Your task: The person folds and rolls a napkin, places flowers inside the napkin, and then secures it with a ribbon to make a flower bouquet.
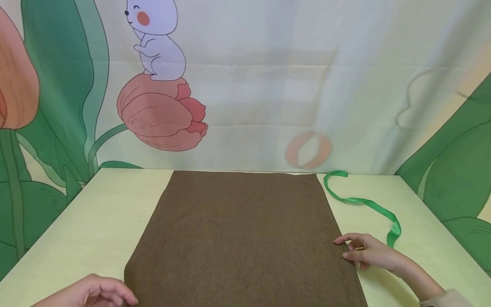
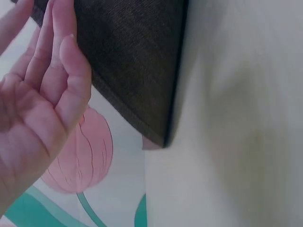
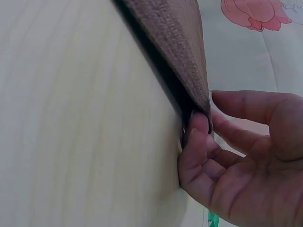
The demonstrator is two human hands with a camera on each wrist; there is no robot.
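Observation:
A large piece of brown cloth (image 1: 245, 230) lies across the middle of the table. My left hand (image 1: 99, 292) is at its near left edge, with curled fingers about the cloth; in the left wrist view the cloth (image 2: 135, 61) slopes up off the table toward that hand (image 2: 45, 99). Its thumb and fingertips run partly out of that view. On the right side, my right hand (image 1: 372, 253) holds the cloth's edge. The right wrist view has some fingers of this hand (image 3: 251, 151) tucked beneath the raised cloth (image 3: 175, 42), above a dark underside.
A green ribbon (image 1: 372, 204) curls over the pale table (image 1: 99, 217) to the right of the cloth. Behind the table hangs a curtain (image 1: 245, 85) printed with tulips, leaves and a white animal.

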